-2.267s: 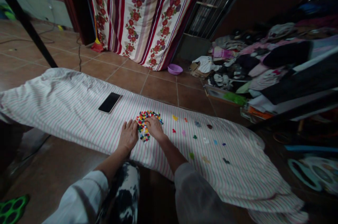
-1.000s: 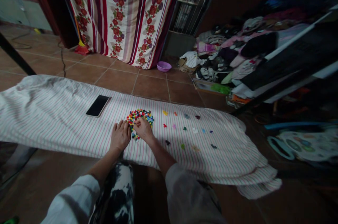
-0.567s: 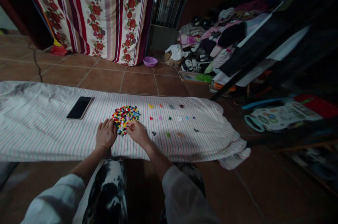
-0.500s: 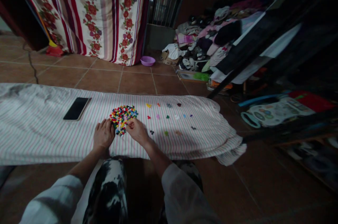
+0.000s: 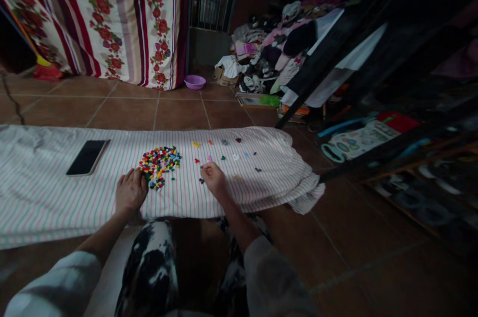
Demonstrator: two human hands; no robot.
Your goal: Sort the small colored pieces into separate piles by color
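Note:
A heap of small multicoloured pieces (image 5: 160, 163) lies on the striped cloth (image 5: 108, 197). My left hand (image 5: 130, 190) rests flat at the heap's lower left edge, fingers apart. To the right of the heap, my right hand (image 5: 213, 177) pinches a small dark piece (image 5: 202, 168) between thumb and fingertips, just above a little black group (image 5: 201, 181). Small groups sorted by colour lie beyond and to the right, among them yellow (image 5: 196, 144), red (image 5: 196, 161), dark green (image 5: 223, 157), grey (image 5: 224, 142) and white (image 5: 236, 156) ones.
A phone (image 5: 88, 157) lies on the cloth at the left. Past the cloth, a purple basin (image 5: 194, 81) and a red dustpan (image 5: 48, 72) stand on the tiled floor. Piled clothes (image 5: 276, 53) fill the back, and a dark slanting bar (image 5: 317, 78) crosses the right side.
My right hand has moved right, from the heap to the black group, with a dark piece in its fingers. The camera view has shifted right. My left hand stays beside the heap.

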